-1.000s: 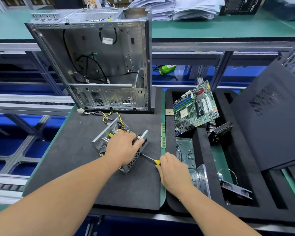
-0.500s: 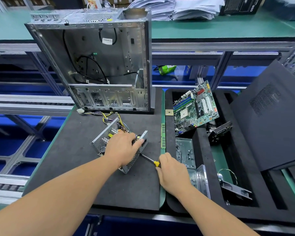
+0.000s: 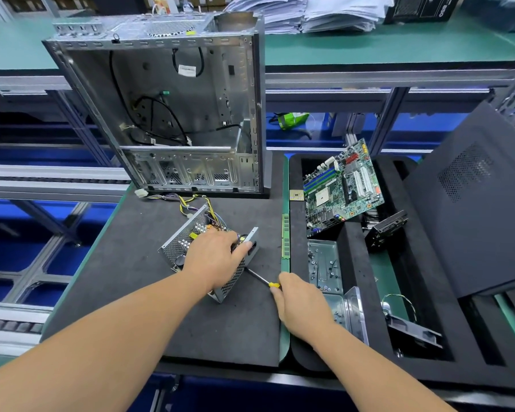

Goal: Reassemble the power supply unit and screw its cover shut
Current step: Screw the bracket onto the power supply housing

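Lying on the dark foam mat (image 3: 125, 263) of the tabletop, the power supply unit (image 3: 191, 248) is seen tilted, its perforated metal housing open at the top with coloured wires (image 3: 191, 203) trailing toward the back. It is held down by the left hand (image 3: 214, 263), whose grip is curled over the housing, the thumb laid against the upright metal end plate (image 3: 253, 239). A screwdriver (image 3: 263, 281) with a yellow handle is pinched in the grip of the right hand (image 3: 301, 304); its steel shaft is pointed at the lower side of the unit, where the tip is hidden from sight. Behind the unit an empty computer case (image 3: 167, 114) is stood upright with its side open. To the right, a black foam tray (image 3: 354, 263) is set just beside the mat, and a green circuit board (image 3: 342, 185) is leaned in one of its compartments.
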